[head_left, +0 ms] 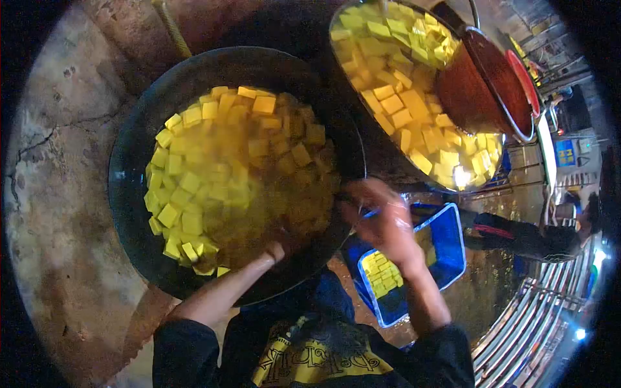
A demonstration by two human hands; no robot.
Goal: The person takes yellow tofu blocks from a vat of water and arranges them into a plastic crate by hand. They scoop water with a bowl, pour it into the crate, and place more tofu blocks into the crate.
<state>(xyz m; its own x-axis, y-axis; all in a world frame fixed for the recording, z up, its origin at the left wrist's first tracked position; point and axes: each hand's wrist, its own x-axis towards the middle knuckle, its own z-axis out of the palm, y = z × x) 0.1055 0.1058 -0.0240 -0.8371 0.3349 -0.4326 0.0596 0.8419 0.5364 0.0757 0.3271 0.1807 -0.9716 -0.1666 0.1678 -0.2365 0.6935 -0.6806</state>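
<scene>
A large dark wok (136, 252) stands in front of me, holding cloudy yellow liquid and many yellow blocks (187, 181) that look like tofu. My left hand (277, 251) reaches over its near side, the fingers hidden in the murky liquid and steam. By the wok's right rim is my right hand (381, 216), smeared by motion; whether it holds anything does not show. Just below that hand stands a blue crate (456, 242) with rows of yellow blocks (381, 271) in its left part.
A second big pan (414, 178) at the upper right holds more yellow blocks in liquid, with a reddish-brown bucket (472, 84) tilted over it. Farther right are a person in dark clothes (524, 236) and metal bars (543, 317). Cracked concrete (58, 136) lies left.
</scene>
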